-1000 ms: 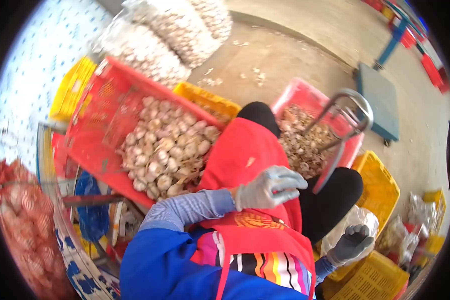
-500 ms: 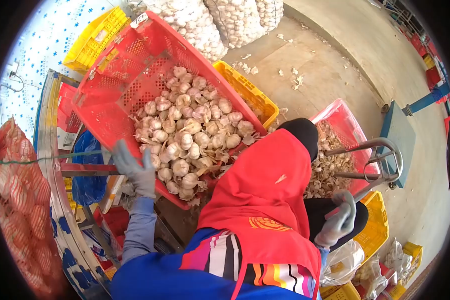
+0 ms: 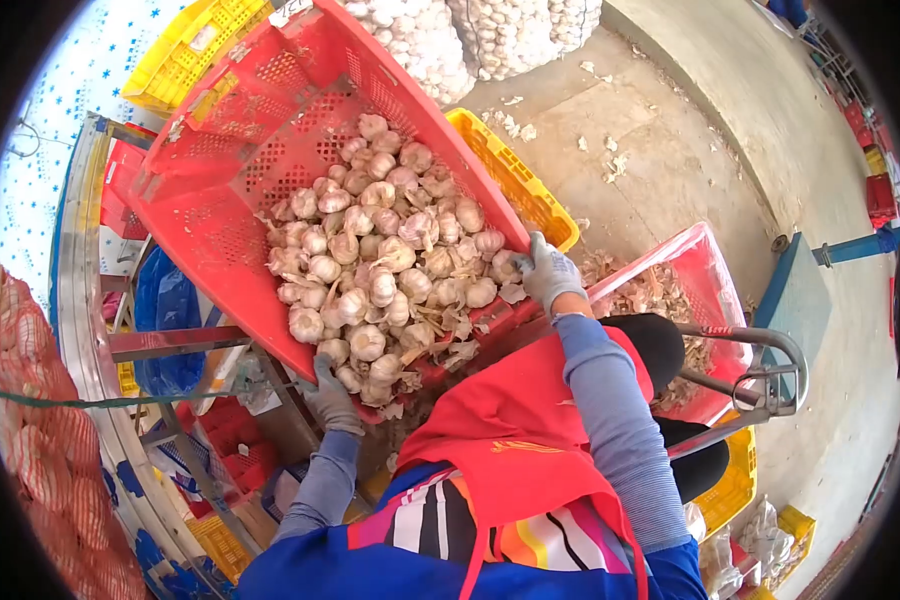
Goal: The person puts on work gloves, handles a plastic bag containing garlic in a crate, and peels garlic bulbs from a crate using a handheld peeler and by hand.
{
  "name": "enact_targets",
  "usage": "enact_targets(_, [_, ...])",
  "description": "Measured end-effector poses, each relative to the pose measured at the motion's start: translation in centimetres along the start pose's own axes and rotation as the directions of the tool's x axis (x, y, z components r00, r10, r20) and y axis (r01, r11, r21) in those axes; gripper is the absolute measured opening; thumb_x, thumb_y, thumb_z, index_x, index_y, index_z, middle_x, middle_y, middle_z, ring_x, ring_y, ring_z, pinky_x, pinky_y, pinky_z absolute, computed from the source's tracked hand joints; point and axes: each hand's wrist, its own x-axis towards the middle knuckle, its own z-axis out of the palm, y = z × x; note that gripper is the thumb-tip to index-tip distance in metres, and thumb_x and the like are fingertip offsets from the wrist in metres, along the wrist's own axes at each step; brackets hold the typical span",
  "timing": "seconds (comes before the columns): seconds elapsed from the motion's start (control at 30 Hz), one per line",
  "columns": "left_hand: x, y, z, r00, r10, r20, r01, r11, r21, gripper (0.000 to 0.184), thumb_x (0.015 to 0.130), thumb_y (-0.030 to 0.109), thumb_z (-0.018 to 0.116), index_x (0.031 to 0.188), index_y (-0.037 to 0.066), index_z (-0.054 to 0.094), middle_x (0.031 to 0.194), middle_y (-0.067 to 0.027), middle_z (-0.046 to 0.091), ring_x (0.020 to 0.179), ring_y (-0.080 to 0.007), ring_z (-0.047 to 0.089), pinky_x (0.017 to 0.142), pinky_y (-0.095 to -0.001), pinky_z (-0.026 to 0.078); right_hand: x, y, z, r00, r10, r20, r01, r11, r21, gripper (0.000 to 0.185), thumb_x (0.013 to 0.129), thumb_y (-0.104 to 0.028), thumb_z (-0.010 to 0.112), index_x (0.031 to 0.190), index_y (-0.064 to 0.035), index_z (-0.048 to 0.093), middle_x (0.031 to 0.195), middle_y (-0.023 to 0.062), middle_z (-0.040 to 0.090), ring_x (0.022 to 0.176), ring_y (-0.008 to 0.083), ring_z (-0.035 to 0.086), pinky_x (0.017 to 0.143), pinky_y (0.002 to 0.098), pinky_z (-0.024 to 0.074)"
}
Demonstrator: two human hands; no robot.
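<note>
A large red crate (image 3: 270,55) stands tilted in front of me, with a heap of garlic bulbs (image 3: 380,270) gathered toward its near side. My left hand (image 3: 330,400), in a grey glove, grips the crate's near-left edge, its fingers on the rim beside the lowest bulbs. On the near-right corner is my right hand (image 3: 552,272), also gloved, with its fingers curled over the rim. Part of the crate's near edge is hidden by my red apron (image 3: 530,410).
A red crate of garlic skins (image 3: 715,270) sits at right, by a metal trolley handle (image 3: 795,365). Yellow crates (image 3: 560,225) lie beyond. Full garlic sacks (image 3: 505,40) stand at the back. A red net bag (image 3: 40,430) and metal frame (image 3: 75,290) are at left.
My right hand has come from beside the trolley handle to the crate's right corner. My left hand has moved down along the near-left rim. The view has shifted slightly.
</note>
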Motion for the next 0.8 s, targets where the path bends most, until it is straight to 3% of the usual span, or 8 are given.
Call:
enact_targets(0.03, [0.1, -0.7, 0.0, 0.997, -0.078, 0.004, 0.078, 0.996, -0.047, 0.065, 0.095, 0.02, 0.07, 0.148, -0.005, 0.042, 0.142, -0.0152, 0.054, 0.117, -0.0261, 0.057, 0.101, -0.038, 0.048, 0.4, -0.2, -0.5, 0.999, 0.027, 0.044, -0.024, 0.998, -0.058, 0.058, 0.097, -0.043, 0.06, 0.139, -0.0067, 0.045, 0.126, 0.023, 0.065, 0.115, 0.0414, 0.064, 0.098, 0.0508, 0.0498])
enact_targets(0.13, [0.1, -3.8, -0.8, 0.954, -0.299, 0.036, 0.3, 0.937, -0.177, 0.052, 0.097, 0.018, 0.067, 0.141, -0.005, 0.05, 0.138, -0.0146, 0.056, 0.113, -0.024, 0.059, 0.096, -0.0361, 0.05, 1.4, 0.7, 0.1, 0.996, -0.007, -0.09, 0.0, 0.997, -0.082, 0.05, 0.097, -0.043, 0.059, 0.13, -0.0064, 0.048, 0.119, 0.022, 0.068, 0.109, 0.042, 0.066, 0.093, 0.052, 0.0516])
enact_targets(0.23, [-0.2, -2.7, -0.7, 0.981, -0.186, 0.061, 0.187, 0.982, -0.018, 0.055, 0.098, 0.018, 0.066, 0.143, -0.007, 0.045, 0.138, -0.0165, 0.055, 0.115, -0.0251, 0.058, 0.1, -0.0363, 0.048, 1.0, 0.2, -0.7, 0.999, 0.005, -0.036, -0.011, 0.986, -0.166, 0.048, 0.097, -0.042, 0.056, 0.129, -0.0064, 0.049, 0.119, 0.0223, 0.068, 0.11, 0.0406, 0.067, 0.092, 0.0508, 0.0522])
enact_targets(0.37, [-4.2, 2.0, 2.1, 0.993, -0.062, 0.103, 0.079, 0.982, -0.171, 0.067, 0.098, 0.017, 0.066, 0.15, -0.008, 0.03, 0.141, -0.0187, 0.05, 0.123, -0.0268, 0.053, 0.107, -0.037, 0.042, 4.0, 0.6, -2.8, 0.997, 0.005, -0.078, -0.023, 0.974, -0.226, 0.043, 0.097, -0.04, 0.058, 0.125, -0.0084, 0.052, 0.113, 0.0231, 0.07, 0.109, 0.0403, 0.067, 0.091, 0.0504, 0.0514])
enact_targets(0.47, [-6.9, 3.0, 3.7, 0.995, -0.021, 0.096, 0.029, 0.996, -0.079, 0.068, 0.098, 0.017, 0.066, 0.15, -0.008, 0.029, 0.143, -0.0189, 0.049, 0.124, -0.0261, 0.052, 0.107, -0.0368, 0.043, 4.9, 1.2, -5.0, 0.996, 0.044, -0.078, -0.059, 0.979, -0.195, 0.043, 0.097, -0.042, 0.058, 0.122, -0.0078, 0.055, 0.114, 0.0226, 0.07, 0.111, 0.0417, 0.066, 0.092, 0.0502, 0.051])
enact_targets(0.6, [-3.6, -0.2, 3.7, 0.998, 0.006, 0.069, -0.008, 0.999, 0.032, 0.058, 0.097, 0.018, 0.069, 0.141, -0.007, 0.042, 0.134, -0.0188, 0.057, 0.115, -0.0274, 0.057, 0.1, -0.0405, 0.047, 3.1, 1.7, -4.6, 0.996, 0.055, -0.076, -0.067, 0.983, -0.172, 0.043, 0.097, -0.046, 0.058, 0.121, -0.0101, 0.054, 0.115, 0.0243, 0.069, 0.111, 0.0436, 0.065, 0.093, 0.0511, 0.0505])
enact_targets(0.67, [2.1, -7.5, 1.2, 0.995, -0.091, 0.03, 0.089, 0.995, 0.053, 0.055, 0.097, 0.022, 0.07, 0.135, -0.009, 0.047, 0.128, -0.0188, 0.061, 0.111, -0.0275, 0.059, 0.097, -0.0399, 0.048, 1.4, 0.7, -2.4, 0.996, 0.037, -0.079, -0.05, 0.984, -0.17, 0.044, 0.097, -0.047, 0.058, 0.12, -0.01, 0.054, 0.115, 0.025, 0.069, 0.111, 0.0437, 0.065, 0.093, 0.0518, 0.0505])
enact_targets(0.8, [1.6, -5.1, 1.3, 0.992, -0.088, -0.091, 0.106, 0.971, 0.216, 0.056, 0.096, 0.028, 0.072, 0.129, -0.013, 0.054, 0.123, -0.0187, 0.065, 0.104, -0.026, 0.061, 0.091, -0.0367, 0.05, -0.7, 0.8, -1.8, 0.999, 0.01, -0.05, -0.014, 0.996, -0.086, 0.041, 0.099, -0.044, 0.054, 0.121, -0.0092, 0.055, 0.121, 0.0234, 0.068, 0.113, 0.0418, 0.065, 0.094, 0.052, 0.0508])
